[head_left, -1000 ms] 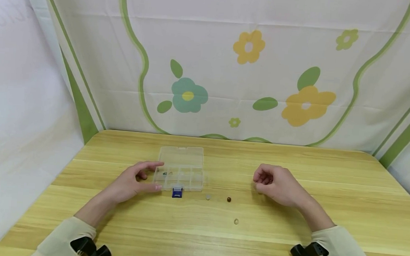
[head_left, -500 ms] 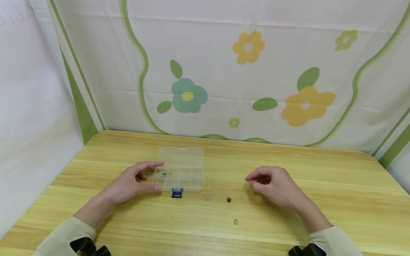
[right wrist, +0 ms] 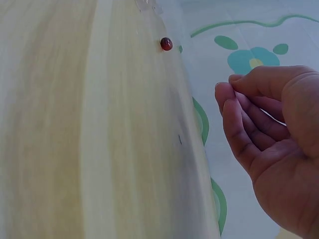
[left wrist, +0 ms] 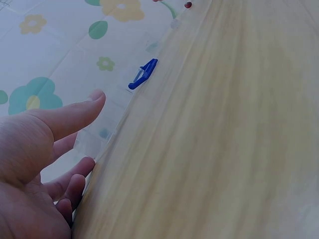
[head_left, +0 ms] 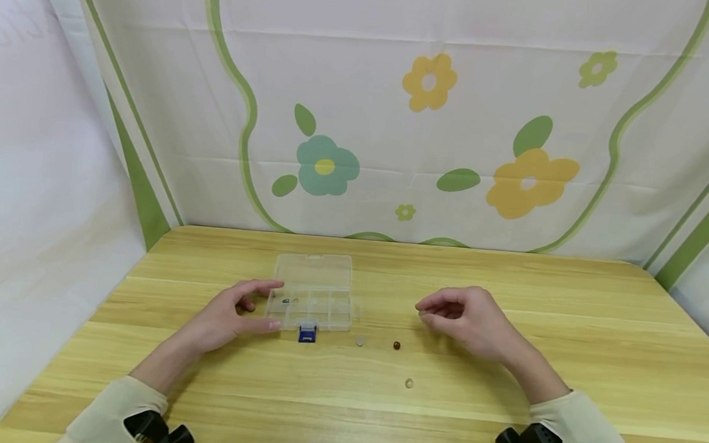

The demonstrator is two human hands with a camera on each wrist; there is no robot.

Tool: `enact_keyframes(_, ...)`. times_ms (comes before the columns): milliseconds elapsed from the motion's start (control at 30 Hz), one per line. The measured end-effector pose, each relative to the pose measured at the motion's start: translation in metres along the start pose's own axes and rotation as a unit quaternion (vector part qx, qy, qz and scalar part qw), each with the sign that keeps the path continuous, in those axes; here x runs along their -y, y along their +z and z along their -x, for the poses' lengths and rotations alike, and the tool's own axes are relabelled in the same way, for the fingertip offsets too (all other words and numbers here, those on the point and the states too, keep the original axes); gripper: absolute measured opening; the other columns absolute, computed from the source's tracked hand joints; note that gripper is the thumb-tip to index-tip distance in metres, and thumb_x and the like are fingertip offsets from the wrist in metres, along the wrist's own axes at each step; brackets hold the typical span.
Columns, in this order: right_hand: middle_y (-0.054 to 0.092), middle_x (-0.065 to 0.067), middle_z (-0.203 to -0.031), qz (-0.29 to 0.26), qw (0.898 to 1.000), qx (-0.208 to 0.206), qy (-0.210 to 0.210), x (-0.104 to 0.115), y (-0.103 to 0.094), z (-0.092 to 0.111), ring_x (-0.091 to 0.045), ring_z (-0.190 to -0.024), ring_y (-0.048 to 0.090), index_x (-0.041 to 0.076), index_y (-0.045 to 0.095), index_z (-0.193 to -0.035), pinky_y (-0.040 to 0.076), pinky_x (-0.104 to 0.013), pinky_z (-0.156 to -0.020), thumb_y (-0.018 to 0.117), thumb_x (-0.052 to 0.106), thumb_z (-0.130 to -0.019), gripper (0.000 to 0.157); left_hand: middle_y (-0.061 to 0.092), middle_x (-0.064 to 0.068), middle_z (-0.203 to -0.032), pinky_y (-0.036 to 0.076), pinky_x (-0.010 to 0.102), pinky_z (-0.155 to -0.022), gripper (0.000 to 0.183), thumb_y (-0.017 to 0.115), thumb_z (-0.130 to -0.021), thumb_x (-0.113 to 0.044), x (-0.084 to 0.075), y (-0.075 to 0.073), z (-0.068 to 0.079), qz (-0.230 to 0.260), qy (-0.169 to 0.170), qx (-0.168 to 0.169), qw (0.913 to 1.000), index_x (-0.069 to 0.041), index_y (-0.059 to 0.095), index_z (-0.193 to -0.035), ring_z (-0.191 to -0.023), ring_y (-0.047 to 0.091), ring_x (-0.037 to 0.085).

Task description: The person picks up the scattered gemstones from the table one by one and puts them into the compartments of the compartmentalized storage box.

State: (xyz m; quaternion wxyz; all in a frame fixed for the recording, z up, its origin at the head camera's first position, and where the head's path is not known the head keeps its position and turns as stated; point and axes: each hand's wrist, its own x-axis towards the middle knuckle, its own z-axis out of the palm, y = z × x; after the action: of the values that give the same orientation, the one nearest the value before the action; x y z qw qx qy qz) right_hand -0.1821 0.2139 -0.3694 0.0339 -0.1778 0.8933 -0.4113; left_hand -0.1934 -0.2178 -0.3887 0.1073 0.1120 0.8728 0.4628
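Observation:
My left hand (head_left: 225,315) rests at the left end of a clear plastic compartment box (head_left: 314,271) whose lid is raised. Its thumb lies by the front corner and its forefinger by the hinge side; the fingers are spread, not wrapped around the box. Inside a left compartment are a green bead (head_left: 286,301) and a paler piece. My right hand (head_left: 469,321) hovers right of the box, thumb and forefinger tips together. Whether something tiny sits between them cannot be made out. Closest to it lies a dark red-brown bead (head_left: 397,345), also seen in the right wrist view.
A pale bead (head_left: 360,342) lies just right of the box, and a clear yellowish bead (head_left: 409,383) sits nearer the front of the wooden table (head_left: 316,418). A blue tab (head_left: 307,333) sticks out from the box's front edge. Behind stands a flower-printed cloth (head_left: 473,113).
My right hand has shifted a little left toward the box, its thumb and forefinger reaching out from a more curled pose. My left hand, the box and the beads stay in place.

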Motion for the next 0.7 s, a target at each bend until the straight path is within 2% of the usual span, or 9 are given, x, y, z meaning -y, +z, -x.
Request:
enact_keyframes(467, 0.079, -0.001, -0.100, -0.012, 1.000, -0.011, -0.003, 0.017, 0.013, -0.010, -0.013, -0.087, 0.069, 0.012, 0.081, -0.111, 0.057, -0.025, -0.077, 0.075, 0.018, -0.099, 0.015, 0.053, 0.012, -0.148, 0.039, 0.038, -0.090, 0.072, 0.086, -0.090, -0.035, 0.001, 0.001, 0.001, -0.006, 0.007, -0.004, 0.9999, -0.023, 0.056, -0.155, -0.114, 0.044, 0.027)
enact_keyframes(700, 0.079, 0.001, -0.099, -0.016, 0.999, 0.002, -0.032, 0.026, 0.026, -0.025, -0.013, -0.087, 0.070, 0.010, 0.081, -0.108, 0.058, -0.025, -0.077, 0.076, 0.015, -0.098, 0.013, 0.054, 0.011, -0.147, 0.039, 0.038, -0.089, 0.072, 0.086, -0.090, -0.034, 0.002, 0.001, 0.000, -0.009, 0.006, -0.008, 0.9999, -0.023, 0.056, -0.154, -0.113, 0.044, 0.027)
